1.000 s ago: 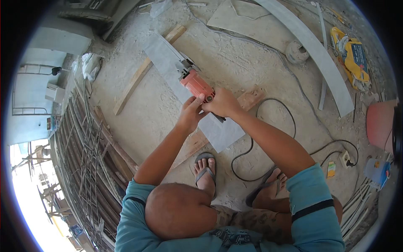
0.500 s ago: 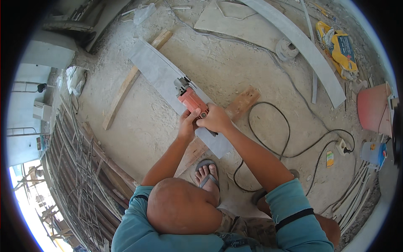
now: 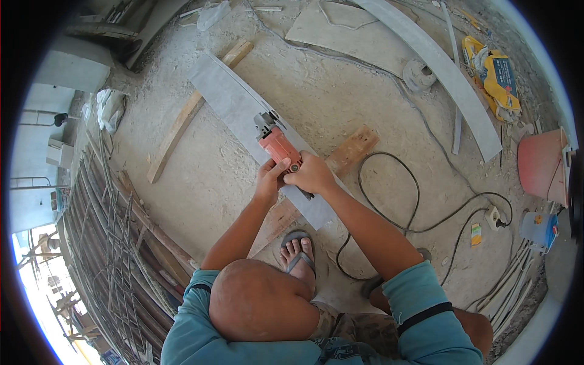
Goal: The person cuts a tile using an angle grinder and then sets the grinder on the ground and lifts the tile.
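Note:
Both of my hands grip the rear of a red angle grinder (image 3: 279, 148) with a grey metal head. My left hand (image 3: 268, 179) is closed round its near left side, thumb along the body. From the right, my right hand (image 3: 312, 173) wraps the back end. The grinder's head rests over a long grey board (image 3: 234, 117), where a narrow slit runs lengthwise near the right edge, from the far end to the tool. Two lengths of wood, a far one (image 3: 176, 139) and a near one (image 3: 353, 149), lie crosswise under the board.
My sandalled foot (image 3: 298, 258) is beside the board's near end. A black cord (image 3: 420, 207) loops on the floor to the right, towards a white socket block (image 3: 496, 216). Rods and pipes (image 3: 115, 243) are piled at left. A red bucket (image 3: 541, 167) and a yellow bag (image 3: 493, 79) stand right.
The grinder and both hands keep almost the same place on the board. The whole view has shifted slightly.

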`<control>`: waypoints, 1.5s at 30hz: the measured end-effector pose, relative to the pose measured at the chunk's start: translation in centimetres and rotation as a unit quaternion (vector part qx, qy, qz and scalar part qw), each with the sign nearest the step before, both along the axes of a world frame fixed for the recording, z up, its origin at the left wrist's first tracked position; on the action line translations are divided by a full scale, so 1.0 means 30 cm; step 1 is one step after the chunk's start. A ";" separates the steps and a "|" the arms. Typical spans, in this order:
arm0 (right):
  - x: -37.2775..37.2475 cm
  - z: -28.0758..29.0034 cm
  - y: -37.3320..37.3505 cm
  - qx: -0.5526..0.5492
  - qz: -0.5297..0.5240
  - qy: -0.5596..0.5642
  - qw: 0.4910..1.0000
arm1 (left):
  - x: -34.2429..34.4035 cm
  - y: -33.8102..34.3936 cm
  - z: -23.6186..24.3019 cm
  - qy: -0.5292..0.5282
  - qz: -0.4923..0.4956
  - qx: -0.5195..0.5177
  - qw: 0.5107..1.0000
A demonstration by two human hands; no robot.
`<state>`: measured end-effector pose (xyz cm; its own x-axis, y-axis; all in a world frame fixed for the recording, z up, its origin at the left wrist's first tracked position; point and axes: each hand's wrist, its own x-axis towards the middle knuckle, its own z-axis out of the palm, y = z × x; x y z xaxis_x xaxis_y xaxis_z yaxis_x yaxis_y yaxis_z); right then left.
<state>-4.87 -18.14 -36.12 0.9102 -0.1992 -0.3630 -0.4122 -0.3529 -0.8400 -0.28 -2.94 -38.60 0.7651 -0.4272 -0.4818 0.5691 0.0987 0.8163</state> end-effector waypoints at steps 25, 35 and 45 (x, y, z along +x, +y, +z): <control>0.003 0.020 -0.006 -0.001 0.010 0.018 1.000 | -0.001 0.002 -0.010 0.001 -0.012 0.005 1.000; 0.009 0.023 0.003 -0.008 0.014 0.029 0.999 | -0.001 0.014 0.017 0.004 -0.025 0.029 0.999; 0.018 0.042 0.007 -0.021 0.038 0.060 0.997 | 0.004 0.137 -0.185 -0.138 0.013 0.372 0.918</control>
<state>-4.32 -17.92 -34.85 0.8736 -0.1486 -0.4633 -0.4799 -0.4204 -0.7700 -0.16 1.18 -44.15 0.9070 -0.0376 -0.4194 0.3367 -0.5334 0.7760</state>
